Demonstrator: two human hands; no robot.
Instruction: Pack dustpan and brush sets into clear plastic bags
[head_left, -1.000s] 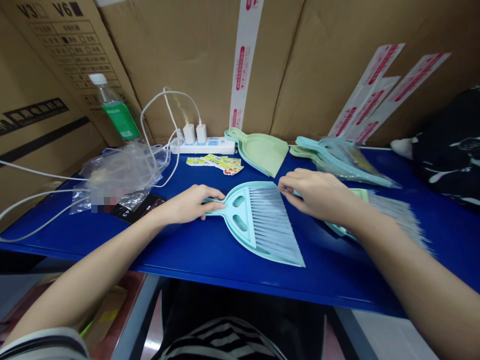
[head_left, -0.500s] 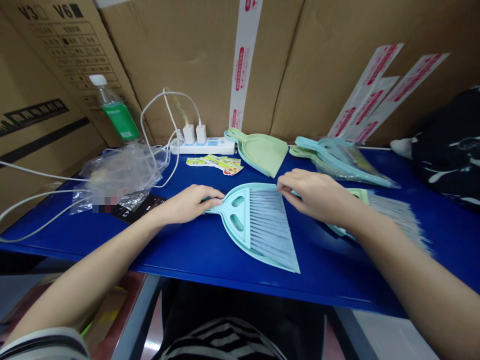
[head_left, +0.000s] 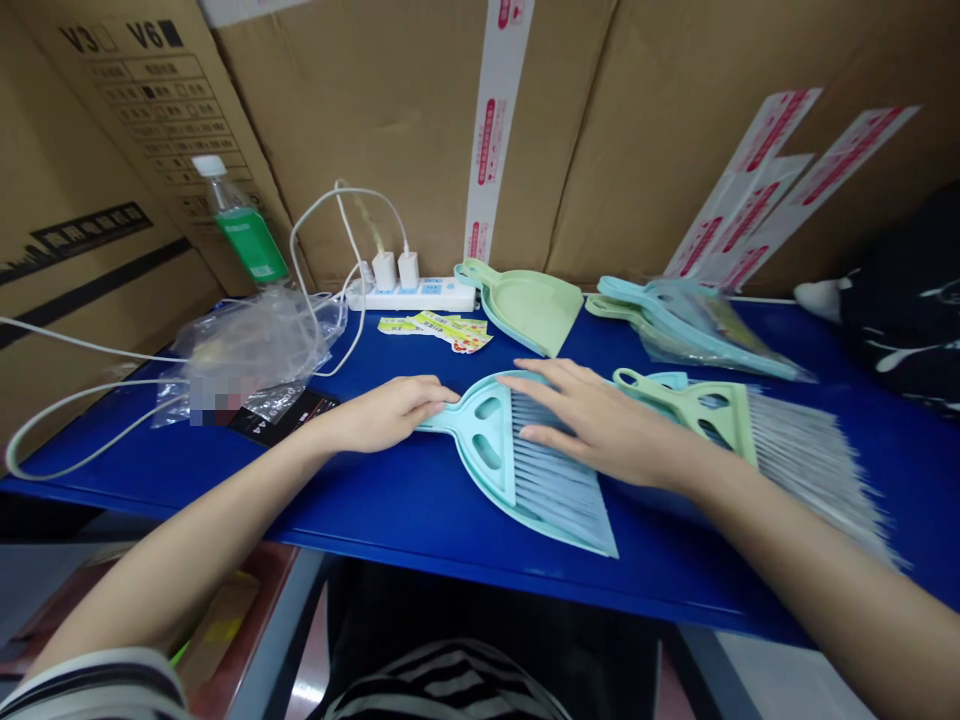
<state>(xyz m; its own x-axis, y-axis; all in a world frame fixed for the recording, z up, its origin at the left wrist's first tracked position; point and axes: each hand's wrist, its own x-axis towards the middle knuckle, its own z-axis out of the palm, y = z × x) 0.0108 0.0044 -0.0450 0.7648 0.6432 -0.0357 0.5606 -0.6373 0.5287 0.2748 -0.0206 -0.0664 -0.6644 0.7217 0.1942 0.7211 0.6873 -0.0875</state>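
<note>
Blue table (head_left: 390, 500), head view, read from left to right with the light-blue brush as landmark. Far left of the brush: a clear plastic bottle (head_left: 244, 225) with a green label, a crumpled transparent bag (head_left: 251, 340) and white cables (head_left: 90, 395). The left hand (head_left: 386, 412) lies just left of the brush, its fingers curled about the slim handle. The light-blue brush (head_left: 525, 460) rests flat in a matching dustpan (head_left: 480, 470) of smooth moulded plastic; two oval holes pierce its head and fine pale bristles fan toward the table's near edge. The right hand (head_left: 592, 420) lies on the bristles, fingers spread flat, gripping nothing. Judged from this, brush and pan are nested but not yet bagged. Behind the brush: a white power strip (head_left: 420, 295) and an empty green dustpan (head_left: 536, 310). Right of the brush: a green brush (head_left: 757, 440) with grey bristles, and wrapped sets (head_left: 697, 325) in glossy film.
</note>
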